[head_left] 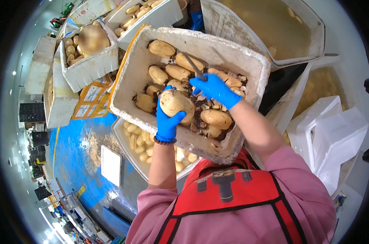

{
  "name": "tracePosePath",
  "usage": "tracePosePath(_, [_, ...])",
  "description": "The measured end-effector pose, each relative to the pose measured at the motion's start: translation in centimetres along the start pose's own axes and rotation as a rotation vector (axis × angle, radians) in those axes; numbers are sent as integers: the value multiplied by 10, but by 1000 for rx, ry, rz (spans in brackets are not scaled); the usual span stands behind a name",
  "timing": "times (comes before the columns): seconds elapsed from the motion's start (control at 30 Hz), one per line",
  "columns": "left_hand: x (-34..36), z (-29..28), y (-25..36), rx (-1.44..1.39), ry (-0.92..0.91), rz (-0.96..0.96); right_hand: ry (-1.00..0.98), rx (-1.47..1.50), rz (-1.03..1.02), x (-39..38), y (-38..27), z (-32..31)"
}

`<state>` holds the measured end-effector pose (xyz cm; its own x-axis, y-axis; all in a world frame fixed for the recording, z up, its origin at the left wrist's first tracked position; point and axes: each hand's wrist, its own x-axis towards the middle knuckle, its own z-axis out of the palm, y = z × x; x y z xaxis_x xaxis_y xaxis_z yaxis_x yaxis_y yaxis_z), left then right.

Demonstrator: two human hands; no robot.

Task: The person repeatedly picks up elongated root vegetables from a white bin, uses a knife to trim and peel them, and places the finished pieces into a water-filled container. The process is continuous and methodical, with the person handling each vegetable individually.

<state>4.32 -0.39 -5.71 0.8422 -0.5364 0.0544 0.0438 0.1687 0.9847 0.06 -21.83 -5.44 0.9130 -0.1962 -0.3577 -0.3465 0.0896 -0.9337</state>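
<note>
My left hand [165,127], in a blue glove, grips a pale, rounded lotus root segment [173,101] from below and the side. Just right of it, my blue-gloved right hand [217,88] is closed around a knife [196,67], whose dark, narrow blade points up and to the left. The glove hides most of the handle. Both hands are over a worn white foam box [127,87] that holds several more lotus roots [161,48], many with dark, muddy ends. Cut-off root scraps [198,116] lie among them near my right hand.
Below the box stands a white tub [120,134] of pale roots. Foam boxes of roots [89,73] are stacked at the upper left. A large tub [253,30] of murky water is at the upper right, with white foam pieces [335,130] at right. A white lid [111,165] rests on the floor.
</note>
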Motion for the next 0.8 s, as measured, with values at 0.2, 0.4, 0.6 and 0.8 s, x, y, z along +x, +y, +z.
tracePosePath(0.2, [6, 22, 8, -353, -105, -71, -212, 665, 309, -42, 38, 20])
tracePosePath(0.4, [18, 11, 5, -40, 112, -174, 71, 426, -171, -42, 29, 2])
tracePosePath(0.6, [33, 15, -6, -107, 256, -62, 54, 358, -63, -58, 12, -19])
tracePosePath(0.8, [71, 57, -11, 8, 161, -75, 248, 597, -110, -55, 2, -84])
